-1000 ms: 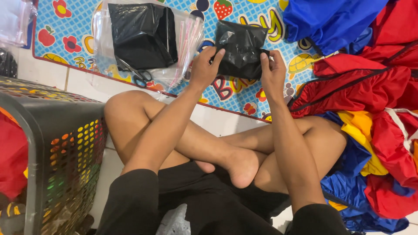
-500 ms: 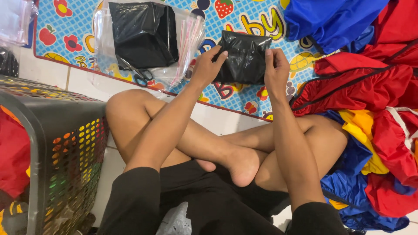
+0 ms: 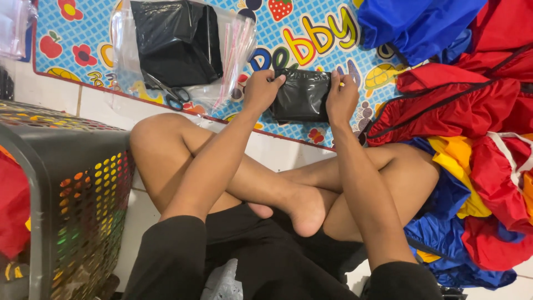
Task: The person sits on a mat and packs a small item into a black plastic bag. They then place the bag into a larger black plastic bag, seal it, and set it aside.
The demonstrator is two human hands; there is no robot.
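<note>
Nearest the camera: black sleeves on both forearms and black shorts, with the person seated cross-legged on a pale tiled floor (image 3: 272,150). Bare legs are folded, one foot (image 3: 311,208) resting over the opposite shin.

At the near left stands a dark perforated basket (image 3: 78,183); red cloth shows inside it through the holes.

To the right lies a heap of garments (image 3: 472,139) in red, blue and yellow, running from the near right corner up to the far right edge and touching the person's knee.

Beyond the legs, both arms reach forward onto a play mat (image 3: 311,33), blue-patterned with fruit, flowers and coloured letters, edged in red.

The left hand (image 3: 262,89) grips the left edge of a black bag (image 3: 302,94), thumb on top, fingers curled around it. The right hand (image 3: 341,97) clamps the bag's right edge, fingers folded over the top. The bag is a small, glossy, folded bundle lying on the mat between the two hands, just past the mat's near border.

Further out, left of the bag, a clear sleeve (image 3: 222,61) lies on the mat with a larger black bundle (image 3: 175,41) inside. Scissors (image 3: 169,94) with dark handles rest on the sleeve's near edge.
</note>
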